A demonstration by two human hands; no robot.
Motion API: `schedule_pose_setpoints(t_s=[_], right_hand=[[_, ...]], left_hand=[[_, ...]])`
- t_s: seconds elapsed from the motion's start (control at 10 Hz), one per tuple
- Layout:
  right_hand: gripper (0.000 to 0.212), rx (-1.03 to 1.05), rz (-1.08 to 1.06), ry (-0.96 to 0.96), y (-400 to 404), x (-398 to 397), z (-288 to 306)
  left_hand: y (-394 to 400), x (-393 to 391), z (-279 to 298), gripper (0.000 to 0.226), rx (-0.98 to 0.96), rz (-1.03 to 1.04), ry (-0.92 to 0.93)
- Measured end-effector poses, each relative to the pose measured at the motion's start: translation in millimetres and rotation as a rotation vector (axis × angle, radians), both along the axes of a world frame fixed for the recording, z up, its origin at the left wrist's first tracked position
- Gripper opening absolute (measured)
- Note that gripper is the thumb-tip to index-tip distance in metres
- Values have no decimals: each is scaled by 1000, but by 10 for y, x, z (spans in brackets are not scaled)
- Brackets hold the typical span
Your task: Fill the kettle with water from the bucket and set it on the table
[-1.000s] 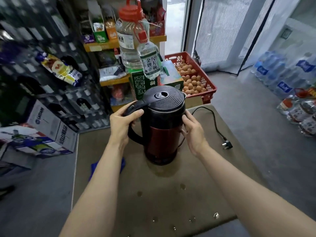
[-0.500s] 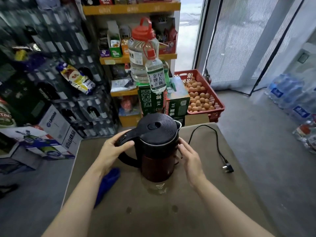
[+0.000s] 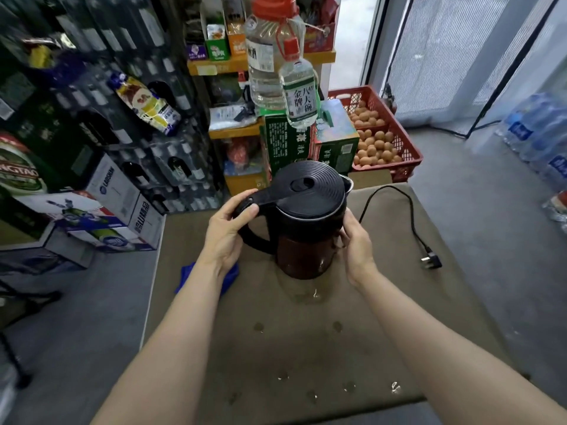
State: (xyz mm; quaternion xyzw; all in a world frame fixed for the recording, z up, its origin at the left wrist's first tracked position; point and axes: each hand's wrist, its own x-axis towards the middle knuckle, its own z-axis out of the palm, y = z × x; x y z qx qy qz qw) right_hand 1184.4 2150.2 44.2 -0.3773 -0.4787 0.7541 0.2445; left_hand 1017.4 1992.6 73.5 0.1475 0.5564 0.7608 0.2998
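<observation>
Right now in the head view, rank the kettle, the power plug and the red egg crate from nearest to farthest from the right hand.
1. Kettle: touching the right hand, just to its left.
2. Power plug: lying on the table, off to the hand's right.
3. Red egg crate: beyond the table's far edge, farthest.

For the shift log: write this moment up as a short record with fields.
kettle: black lid shut, dark red body, upright on the table
left hand: wrapped around the kettle handle, thumb on top
right hand: fingers against the kettle's side below the lid
table: brown top with scattered water drops near the front
power cord: black, lying loose on the table right of the kettle, plug unconnected
blue cloth: on the table, partly hidden under the left wrist
bucket: not in view
</observation>
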Motion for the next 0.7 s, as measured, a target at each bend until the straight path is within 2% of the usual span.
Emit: schedule_pose_setpoints(t_s=[0.2,0.3,0.5,0.6,0.7], right_hand=[[60,34,-58,-20,-82,-50,-11],[60,48,-19,16,-64,-80,-55],[68,180,36,-136,37,-61,-284],[52,335,64,-299,-5,9,-41],[40,535,65,-453,-62,207,145]], left_hand=[[32,-116,0,53,24,-11,-15],[64,-194,-30,51,20,-35,4],[26,-158,17,50,-96,-59,55],[37,-145,119,53,-280,-53,211],[-149,-70,75,65,-539,52,389]])
